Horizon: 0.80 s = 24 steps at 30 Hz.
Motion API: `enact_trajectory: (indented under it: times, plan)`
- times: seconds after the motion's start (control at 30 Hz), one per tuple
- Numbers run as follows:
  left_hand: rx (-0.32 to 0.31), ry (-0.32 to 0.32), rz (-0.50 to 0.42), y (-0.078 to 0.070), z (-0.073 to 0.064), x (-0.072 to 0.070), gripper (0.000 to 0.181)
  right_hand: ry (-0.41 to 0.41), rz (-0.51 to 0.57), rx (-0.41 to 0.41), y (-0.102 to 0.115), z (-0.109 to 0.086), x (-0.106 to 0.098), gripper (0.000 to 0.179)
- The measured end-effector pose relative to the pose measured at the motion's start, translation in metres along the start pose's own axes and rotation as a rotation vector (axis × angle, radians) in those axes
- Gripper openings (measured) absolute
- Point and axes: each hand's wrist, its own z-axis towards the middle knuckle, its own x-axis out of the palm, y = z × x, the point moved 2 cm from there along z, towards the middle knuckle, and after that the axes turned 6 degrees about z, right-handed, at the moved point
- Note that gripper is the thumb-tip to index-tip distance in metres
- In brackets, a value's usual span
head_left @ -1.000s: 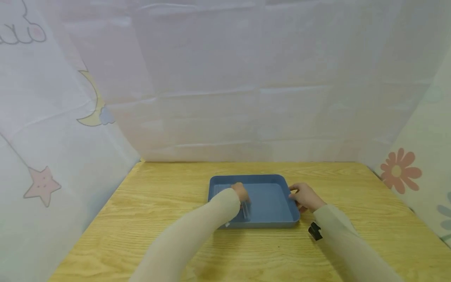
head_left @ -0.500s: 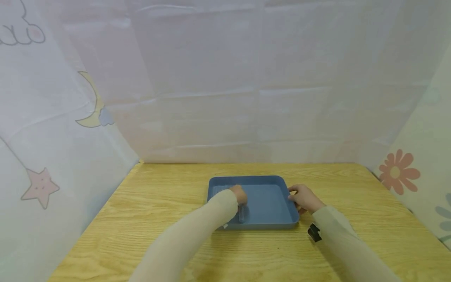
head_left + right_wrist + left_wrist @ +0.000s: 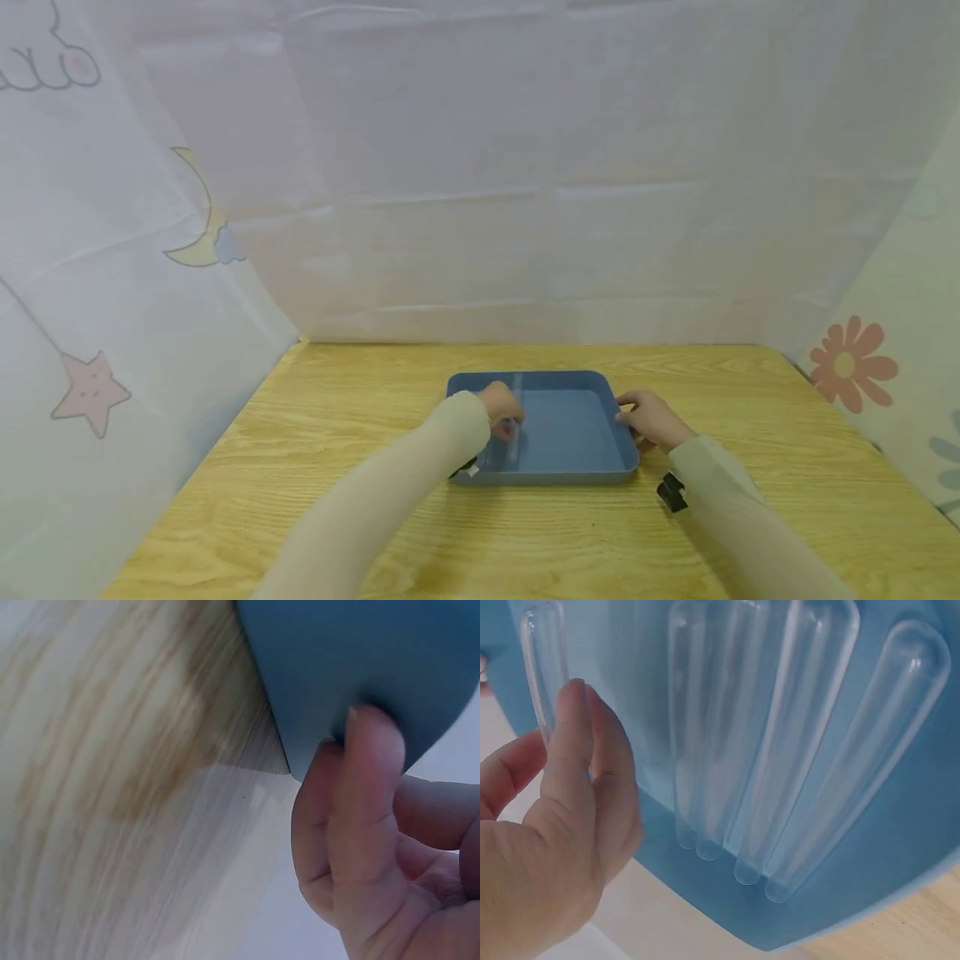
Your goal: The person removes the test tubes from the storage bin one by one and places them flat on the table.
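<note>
My left hand is over the left half of a shallow blue tray and pinches a clear test tube between thumb and fingers. The tube's rounded end sticks up past the fingertips in the left wrist view. Several more clear test tubes lie side by side in the tray, mostly hidden by the left hand and sleeve in the head view. At the tray's right side, my right hand grips the wall, fingers against its outside.
The tray sits on a wood-grain table. A pale printed sheet hangs behind the table, with patterned sheets at both sides. A black wrist-worn piece shows below the right sleeve.
My left hand has shifted slightly left and away from me, turning so more of its fingers show. The tube in it now shows on both sides of the hand. The right hand stays put.
</note>
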Motion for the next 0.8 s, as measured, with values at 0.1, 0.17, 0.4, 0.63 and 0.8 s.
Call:
enact_trajectory:
  times: [0.1, 0.17, 0.4, 0.63, 0.8]
  plan:
    - [0.021, 0.033, -0.072, -0.001, -0.005, -0.005, 0.023, 0.001, 0.006, 0.002, 0.0, 0.0, -0.001, 0.045]
    - [0.027, 0.064, -0.137, -0.001, -0.008, -0.009, 0.031, 0.001, 0.011, 0.007, -0.001, 0.0, -0.001, 0.045]
    - [0.028, 0.113, -0.296, 0.005, -0.014, -0.019, 0.06, -0.005, 0.024, 0.017, -0.001, 0.0, -0.002, 0.045]
    - [0.061, 0.156, -0.324, 0.014, -0.019, -0.025, 0.062, 0.006, 0.076, 0.028, -0.001, -0.001, -0.002, 0.046]
    - [0.079, 0.174, -0.351, 0.018, -0.026, -0.03, 0.062, 0.019, 0.101, 0.04, -0.002, 0.0, -0.001, 0.046]
